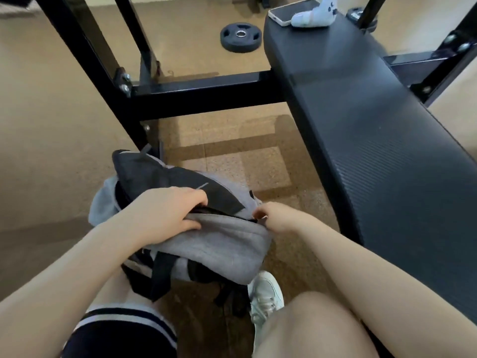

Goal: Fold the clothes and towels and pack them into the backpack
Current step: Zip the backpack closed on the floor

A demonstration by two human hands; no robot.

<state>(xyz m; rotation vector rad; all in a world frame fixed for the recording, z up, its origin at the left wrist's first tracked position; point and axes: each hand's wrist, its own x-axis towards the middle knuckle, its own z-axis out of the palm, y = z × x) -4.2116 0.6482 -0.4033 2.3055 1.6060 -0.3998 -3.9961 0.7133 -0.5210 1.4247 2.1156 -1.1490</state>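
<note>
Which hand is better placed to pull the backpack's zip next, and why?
Probably the right hand: its fingers pinch at the end of the backpack opening, though the zip pull is hidden. The left hand grips the opening's edge.

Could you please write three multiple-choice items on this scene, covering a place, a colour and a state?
1. Where does the phone lie?
A. On the floor
B. On the far end of the bench
C. Inside the backpack

2. What colour is the backpack body?
A. Red
B. Green
C. Grey

3. What is the left hand doing?
A. Gripping the backpack's top edge
B. Resting on the bench
C. Lifting the weight plate

Answers: 1 B, the phone sits beside a white sock on the bench; 2 C, grey fabric with black trim; 3 A, its fingers curl over the opening while the right hand pinches near the zipper.
</note>
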